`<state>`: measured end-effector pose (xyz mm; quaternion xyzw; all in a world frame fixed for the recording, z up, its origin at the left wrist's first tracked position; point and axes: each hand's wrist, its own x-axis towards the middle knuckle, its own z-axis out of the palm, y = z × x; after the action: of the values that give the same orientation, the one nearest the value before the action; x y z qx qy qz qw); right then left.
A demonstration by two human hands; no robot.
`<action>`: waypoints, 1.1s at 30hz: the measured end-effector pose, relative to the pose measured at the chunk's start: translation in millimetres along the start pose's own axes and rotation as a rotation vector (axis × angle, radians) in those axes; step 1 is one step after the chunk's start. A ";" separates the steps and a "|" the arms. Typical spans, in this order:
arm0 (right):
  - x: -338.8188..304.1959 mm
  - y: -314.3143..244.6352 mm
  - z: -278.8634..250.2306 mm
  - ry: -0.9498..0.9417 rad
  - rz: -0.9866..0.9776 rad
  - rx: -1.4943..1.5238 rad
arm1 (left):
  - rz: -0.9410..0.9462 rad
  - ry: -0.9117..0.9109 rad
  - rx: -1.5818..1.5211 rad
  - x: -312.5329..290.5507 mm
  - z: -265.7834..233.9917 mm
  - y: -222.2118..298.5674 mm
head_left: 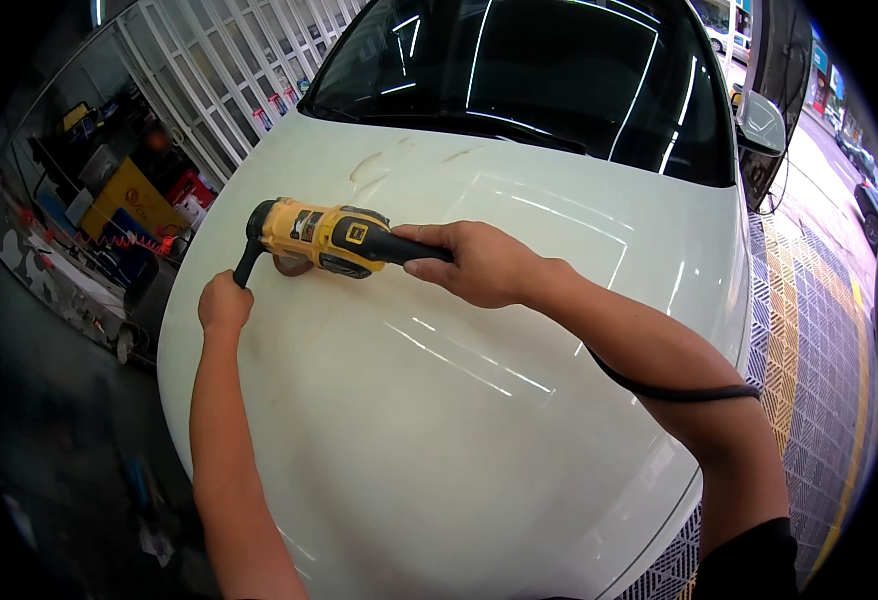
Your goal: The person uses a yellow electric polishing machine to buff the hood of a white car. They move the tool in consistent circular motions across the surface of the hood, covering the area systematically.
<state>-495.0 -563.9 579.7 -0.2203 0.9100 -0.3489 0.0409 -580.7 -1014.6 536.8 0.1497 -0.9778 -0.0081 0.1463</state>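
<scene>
A yellow and black car polisher (pixel 304 232) lies across the far left part of a white car hood (pixel 439 420). My right hand (pixel 489 264) is closed around its black rear handle. Out to the left, my left hand (pixel 225 303) grips the black side handle near the machine's head. A brownish pad (pixel 292 265) shows under the head, against the hood, mostly hidden by the body. Brownish smears (pixel 367 172) mark the paint beyond the polisher, toward the windshield. The black power cord (pixel 679 392) loops over my right forearm.
The dark windshield (pixel 529 75) and wiper (pixel 529 132) lie beyond the hood. A side mirror (pixel 761 122) juts out at the far right. Cluttered shop goods, with a yellow box (pixel 134 203) and a red coiled hose (pixel 129 241), stand left. Patterned floor tiles (pixel 809 380) run along the right.
</scene>
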 end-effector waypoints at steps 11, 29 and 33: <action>-58.4 71.9 -102.2 0.193 0.388 0.065 | 0.235 -0.029 -0.075 59.5 -7.7 224.2; -249.3 104.6 -165.4 0.370 0.480 0.202 | 0.450 -0.220 -0.202 -54.8 -64.8 376.2; -157.4 75.2 -139.4 0.242 0.408 0.175 | 0.288 -0.118 -0.150 -3.7 -44.0 293.5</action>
<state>-413.2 -360.7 623.1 0.0156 0.9003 -0.4346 0.0204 -649.9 -731.9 595.3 -0.0043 -0.9927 -0.0686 0.0991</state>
